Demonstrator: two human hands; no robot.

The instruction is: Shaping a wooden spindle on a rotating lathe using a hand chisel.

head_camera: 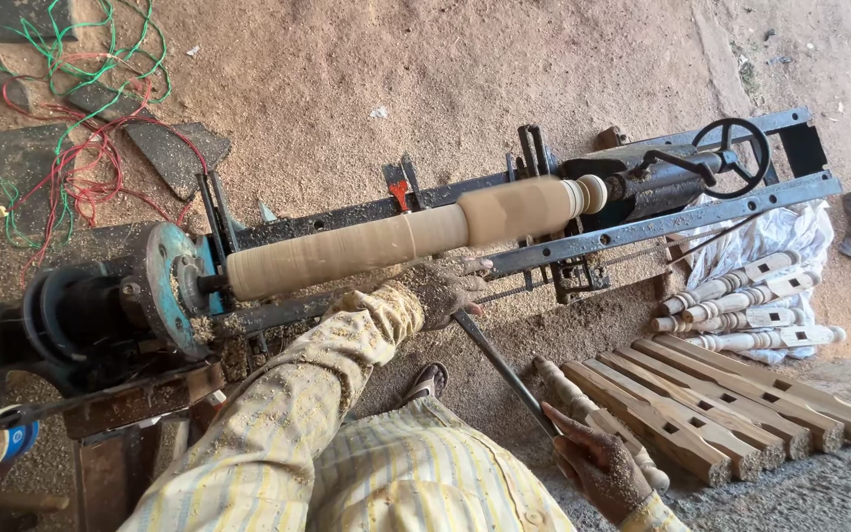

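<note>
Long chisel gripped by both hands, fingers under spinning wood

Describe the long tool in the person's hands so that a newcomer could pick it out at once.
Start at the lathe holding the pale wooden workpiece. Below it, a dark metal bar slants from the left hand to the right hand. Unlike the turned legs nearby, it is thin, straight metal.

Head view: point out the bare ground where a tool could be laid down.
Free: the sawdust floor beyond the lathe bed. Crowded: tangled wires far left; stacked turned legs and squared blanks at right, near the right hand. The left hand holds the chisel.
</note>
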